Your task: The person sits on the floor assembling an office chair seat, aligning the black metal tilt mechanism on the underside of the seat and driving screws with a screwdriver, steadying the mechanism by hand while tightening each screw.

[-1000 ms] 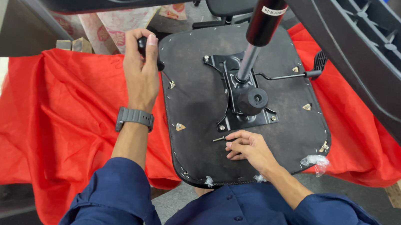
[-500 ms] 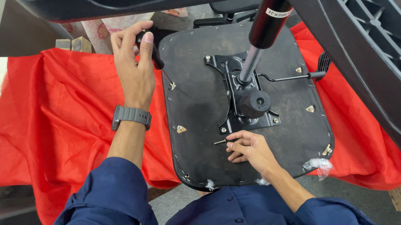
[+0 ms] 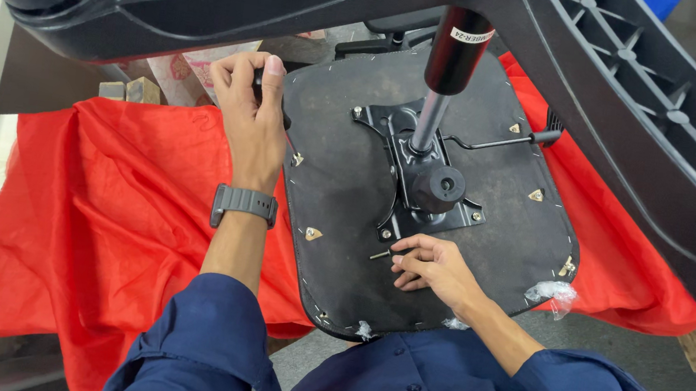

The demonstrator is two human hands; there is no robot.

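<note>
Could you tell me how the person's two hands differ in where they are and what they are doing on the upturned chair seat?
The left hand is raised at the seat's far left edge, closed round a small dark tool; the right hand lies low on the seat underside, near its front edge. The left wrist carries a grey watch; the right wrist is bare. The right fingertips pinch a small bolt beside the metal mounting plate. Both arms wear dark blue sleeves.

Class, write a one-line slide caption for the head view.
Left hand grips a black knob at the upturned chair seat's edge; right hand pinches a small screw.
</note>
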